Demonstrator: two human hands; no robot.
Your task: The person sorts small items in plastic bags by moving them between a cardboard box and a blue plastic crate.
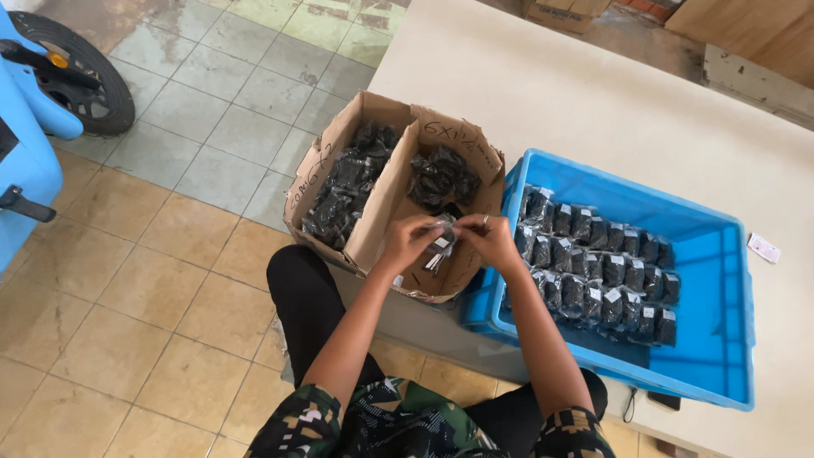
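Both bare forearms extended forward from short patterned sleeves and converged toward the midline. The left hand was raised with wrist slightly bent, its fingers curled inward and pinched together at the tips. The right hand sat just beside it, back of the hand facing up, a ring visible on one finger, its fingers likewise bent and pinched. The fingertips of both hands met, nearly touching. Knees in dark trousers lay below the forearms.
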